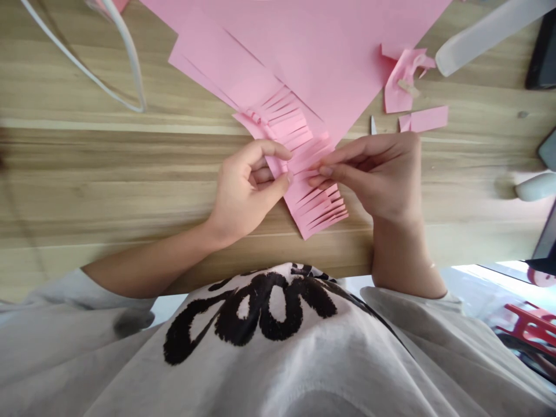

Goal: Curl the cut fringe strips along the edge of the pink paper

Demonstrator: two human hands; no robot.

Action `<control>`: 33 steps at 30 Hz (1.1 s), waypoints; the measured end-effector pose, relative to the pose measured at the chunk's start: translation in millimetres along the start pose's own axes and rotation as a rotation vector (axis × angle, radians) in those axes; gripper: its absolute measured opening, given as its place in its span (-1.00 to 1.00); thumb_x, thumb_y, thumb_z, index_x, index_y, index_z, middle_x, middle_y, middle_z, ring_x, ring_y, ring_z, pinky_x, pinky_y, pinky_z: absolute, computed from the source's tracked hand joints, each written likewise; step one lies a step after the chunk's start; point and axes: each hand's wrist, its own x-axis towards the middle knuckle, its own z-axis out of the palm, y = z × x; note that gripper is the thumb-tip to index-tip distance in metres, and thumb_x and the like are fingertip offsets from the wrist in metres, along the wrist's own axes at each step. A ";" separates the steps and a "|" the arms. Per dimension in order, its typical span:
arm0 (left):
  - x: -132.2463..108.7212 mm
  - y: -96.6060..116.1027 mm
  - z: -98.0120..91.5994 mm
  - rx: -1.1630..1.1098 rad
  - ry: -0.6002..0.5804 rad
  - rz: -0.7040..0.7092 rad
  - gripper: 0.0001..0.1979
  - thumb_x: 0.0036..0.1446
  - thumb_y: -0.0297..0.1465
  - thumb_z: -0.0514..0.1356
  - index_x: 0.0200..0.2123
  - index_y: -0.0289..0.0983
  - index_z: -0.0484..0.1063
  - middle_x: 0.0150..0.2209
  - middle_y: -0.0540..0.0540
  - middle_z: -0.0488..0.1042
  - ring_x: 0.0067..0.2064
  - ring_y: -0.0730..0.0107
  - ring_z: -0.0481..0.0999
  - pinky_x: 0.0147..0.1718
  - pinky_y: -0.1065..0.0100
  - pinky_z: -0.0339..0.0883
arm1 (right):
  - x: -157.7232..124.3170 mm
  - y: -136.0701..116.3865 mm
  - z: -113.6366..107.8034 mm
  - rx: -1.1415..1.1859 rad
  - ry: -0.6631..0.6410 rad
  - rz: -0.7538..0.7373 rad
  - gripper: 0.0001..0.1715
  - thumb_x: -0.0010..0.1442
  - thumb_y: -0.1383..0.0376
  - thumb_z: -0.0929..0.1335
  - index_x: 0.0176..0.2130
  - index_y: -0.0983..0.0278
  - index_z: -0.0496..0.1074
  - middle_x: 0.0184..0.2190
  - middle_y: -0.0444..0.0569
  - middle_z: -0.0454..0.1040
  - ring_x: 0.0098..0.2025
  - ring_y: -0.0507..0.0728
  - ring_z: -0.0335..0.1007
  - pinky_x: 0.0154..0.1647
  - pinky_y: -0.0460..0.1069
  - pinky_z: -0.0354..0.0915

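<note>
A strip of pink paper [299, 201] with a fringe cut along one side lies slantwise in front of me, its upper end over larger pink sheets. Several fringe tabs near its upper left look curled. My left hand [249, 185] is at the uncut edge, thumb and forefinger closed on a small curled part of the strip. From the other side, my right hand [373, 174] pinches the end of one fringe tab between thumb and fingers. The fingertips partly cover the middle of the fringe.
A large pink sheet [339, 58] spreads across the top. Folded pink scraps [399, 81] and a small pink strip [428, 119] lie at the upper right, near a pointed metal tip [373, 125]. A white cable [130, 58] loops at the upper left. A translucent white bar [486, 37] lies at the upper right.
</note>
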 end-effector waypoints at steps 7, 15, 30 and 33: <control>-0.2 -0.3 0.3 0.029 0.010 -0.016 -0.82 0.09 -0.41 0.40 -0.22 -0.23 0.52 -0.38 -0.01 0.50 -0.42 0.49 0.46 -0.44 0.42 0.47 | -0.4 -0.1 0.9 -0.053 0.014 0.003 -0.87 0.06 0.47 0.54 -0.35 0.26 0.64 -0.44 -0.10 0.68 -0.36 0.13 0.67 -0.23 0.06 0.69; -0.2 -0.4 0.6 0.006 0.009 -0.013 -0.81 0.08 -0.45 0.38 -0.21 -0.26 0.52 -0.37 -0.01 0.51 -0.42 0.52 0.46 -0.45 0.45 0.46 | 1.5 2.2 0.1 -0.057 -0.007 -0.080 -0.82 0.00 0.52 0.56 -0.38 0.27 0.65 -0.47 -0.12 0.66 -0.41 0.09 0.64 -0.33 -0.01 0.64; 0.7 -0.3 1.0 -0.014 0.019 0.035 -0.78 0.02 -0.58 0.35 -0.23 -0.29 0.53 -0.41 0.04 0.49 -0.48 0.60 0.41 -0.48 0.52 0.44 | 3.8 4.0 -1.5 -0.175 0.040 -0.121 -0.81 -0.06 0.46 0.60 -0.43 0.21 0.64 -0.45 -0.16 0.67 -0.39 0.10 0.63 -0.34 0.02 0.62; 1.0 -0.8 0.1 0.001 0.011 0.032 -0.77 0.02 -0.58 0.36 -0.21 -0.28 0.53 -0.42 0.05 0.48 -0.51 0.63 0.36 -0.50 0.53 0.42 | 4.1 4.0 -2.0 -0.158 0.047 -0.114 -0.82 0.00 0.49 0.56 -0.40 0.21 0.65 -0.45 -0.15 0.67 -0.40 0.09 0.64 -0.32 0.01 0.63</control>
